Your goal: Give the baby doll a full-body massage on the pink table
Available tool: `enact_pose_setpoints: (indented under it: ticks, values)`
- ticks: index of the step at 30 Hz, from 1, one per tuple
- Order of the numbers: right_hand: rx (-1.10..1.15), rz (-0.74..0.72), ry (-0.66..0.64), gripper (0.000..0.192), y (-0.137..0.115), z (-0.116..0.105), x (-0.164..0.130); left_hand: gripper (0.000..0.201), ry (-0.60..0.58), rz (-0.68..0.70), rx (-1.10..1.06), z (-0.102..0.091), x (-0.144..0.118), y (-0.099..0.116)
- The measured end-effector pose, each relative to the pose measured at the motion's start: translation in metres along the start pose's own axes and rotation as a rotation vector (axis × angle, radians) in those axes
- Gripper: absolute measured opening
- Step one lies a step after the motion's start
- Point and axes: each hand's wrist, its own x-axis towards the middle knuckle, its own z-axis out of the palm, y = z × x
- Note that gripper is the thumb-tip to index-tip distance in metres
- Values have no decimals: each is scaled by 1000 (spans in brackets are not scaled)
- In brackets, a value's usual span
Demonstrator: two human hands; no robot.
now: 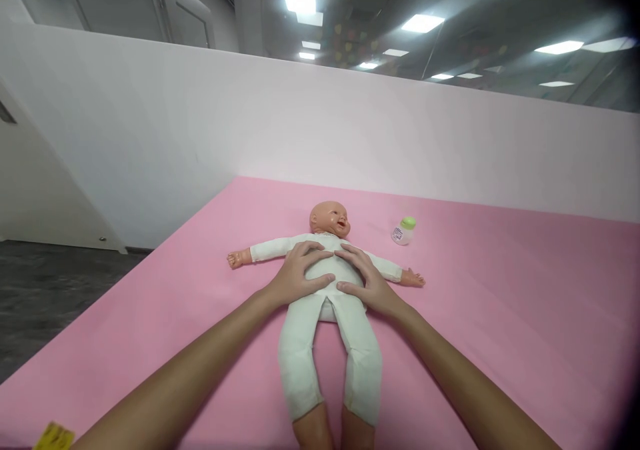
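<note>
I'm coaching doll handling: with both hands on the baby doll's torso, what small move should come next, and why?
Probably slide the fingers under the sides of the plastic-headed baby doll in a white cloth suit. The left hand and right hand lie flat on its belly, nothing gripped, and it rests on the pink mat.

1 baby doll (327, 290) in white suit, 1 small bottle (403, 231) w/ green cap, 2 hands on doll's torso: left hand (299, 271), right hand (364, 278), 1 pink mat (500, 303), 1 yellow tag (54, 437) at bottom-left edge, 1 white partition wall (250, 117)
</note>
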Motion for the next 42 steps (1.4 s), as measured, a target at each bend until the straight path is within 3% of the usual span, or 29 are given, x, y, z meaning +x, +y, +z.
enact_pose_setpoints:
  ticks: [12,22,25,32,37,42]
  values:
    - [0,24,3,64,0,1,-1,31,14,9,-14,-2,0,3]
    - [7,21,37,43,2,5,1,20,65,117,-43,0,2,12]
    - [-8,3,38,43,4,5,1,24,78,116,-28,2,1,10]
    - [19,7,31,53,5,5,1,56,12,22,70,4,-2,4]
    - [16,32,14,65,4,6,-1,55,-18,8,72,1,-2,7]
    - [27,63,14,58,0,4,-2,47,-4,35,58,2,-1,7]
